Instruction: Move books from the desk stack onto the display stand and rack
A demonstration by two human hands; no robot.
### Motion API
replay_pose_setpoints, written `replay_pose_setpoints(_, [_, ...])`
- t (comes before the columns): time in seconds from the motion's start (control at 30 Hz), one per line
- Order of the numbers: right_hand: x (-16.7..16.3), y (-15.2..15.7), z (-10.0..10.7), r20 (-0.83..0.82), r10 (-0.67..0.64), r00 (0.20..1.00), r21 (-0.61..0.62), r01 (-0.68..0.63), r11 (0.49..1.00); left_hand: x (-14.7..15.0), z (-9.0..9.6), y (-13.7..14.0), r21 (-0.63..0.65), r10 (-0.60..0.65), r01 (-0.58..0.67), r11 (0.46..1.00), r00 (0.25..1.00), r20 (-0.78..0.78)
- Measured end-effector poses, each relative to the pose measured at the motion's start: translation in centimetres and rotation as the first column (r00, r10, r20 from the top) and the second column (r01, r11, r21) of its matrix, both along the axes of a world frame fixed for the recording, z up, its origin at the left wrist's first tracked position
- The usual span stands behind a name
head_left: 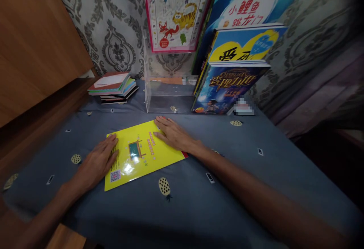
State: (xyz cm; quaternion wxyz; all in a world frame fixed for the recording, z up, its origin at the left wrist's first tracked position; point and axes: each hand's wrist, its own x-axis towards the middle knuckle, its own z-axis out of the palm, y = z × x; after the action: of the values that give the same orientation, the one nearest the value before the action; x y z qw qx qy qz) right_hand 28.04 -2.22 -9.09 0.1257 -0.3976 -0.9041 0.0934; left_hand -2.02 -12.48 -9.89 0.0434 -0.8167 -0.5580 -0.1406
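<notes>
Yellow book (145, 154) flat beneath the fingers (109, 144)

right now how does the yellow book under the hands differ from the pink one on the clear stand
The yellow book lies flat on the blue cloth, while the pink book is propped up on the clear stand. The left hand and right hand both touch the yellow book; neither touches the pink book. The yellow book shows a chalkboard, the pink book a striped cat. Both have colourful printed covers.
</notes>
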Motion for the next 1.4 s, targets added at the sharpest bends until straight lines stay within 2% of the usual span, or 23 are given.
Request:
replay_pose_setpoints(0.2, [1.8,-1.2,-0.5,-0.018,-0.030,0.999,-0.012,0.030,0.999,0.1,0.0,0.0,0.005,0.001,-0.001,1.000,1.000,-0.013])
replay_pose_setpoints(0.43, [5.4,-6.4,-0.5,-0.084,0.019,0.996,-0.026,-0.022,0.999,0.3,0.4,-0.1,-0.013,0.002,-0.003,1.000,0.999,-0.035])
replay_pose_setpoints(0.57, [7.1,-8.8,0.0,-0.231,0.058,0.971,0.001,-0.059,0.998,0.1,0.8,0.2,-0.002,-0.020,0.020,1.000,0.996,-0.090])
replay_pose_setpoints(0.67, [7.7,-9.0,0.6,-0.411,0.007,0.912,-0.055,-0.033,0.998,1.4,1.7,0.2,0.032,-0.095,0.099,0.995,0.989,-0.117])
replay_pose_setpoints(0.73, [7.9,-8.5,1.0,-0.513,-0.044,0.857,-0.150,-0.038,0.988,3.6,2.5,-0.2,0.033,-0.206,0.209,0.977,0.975,-0.088])
replay_pose_setpoints(0.87, [7.5,-7.1,1.3,-0.595,-0.103,0.797,-0.334,-0.129,0.934,9.6,3.4,-1.6,-0.036,-0.442,0.441,0.897,0.896,-0.034])
replay_pose_setpoints(0.97, [7.3,-6.5,1.0,-0.640,-0.144,0.755,-0.393,-0.161,0.905,12.8,3.5,-1.9,-0.035,-0.500,0.500,0.866,0.859,-0.104])
replay_pose_setpoints(1.2, [7.7,-6.4,0.6,-0.677,-0.169,0.716,-0.415,-0.182,0.892,14.1,3.9,-0.5,0.099,-0.528,0.566,0.818,0.808,-0.260])
replay_pose_setpoints(1.3, [7.9,-6.5,0.6,-0.682,-0.152,0.715,-0.402,-0.193,0.895,14.3,4.0,-0.5,0.159,-0.556,0.609,0.777,0.782,-0.280])
replay_pose_setpoints(1.4, [8.1,-6.5,0.6,-0.683,-0.130,0.718,-0.388,-0.206,0.899,14.4,3.9,-0.5,0.184,-0.576,0.626,0.758,0.774,-0.263])
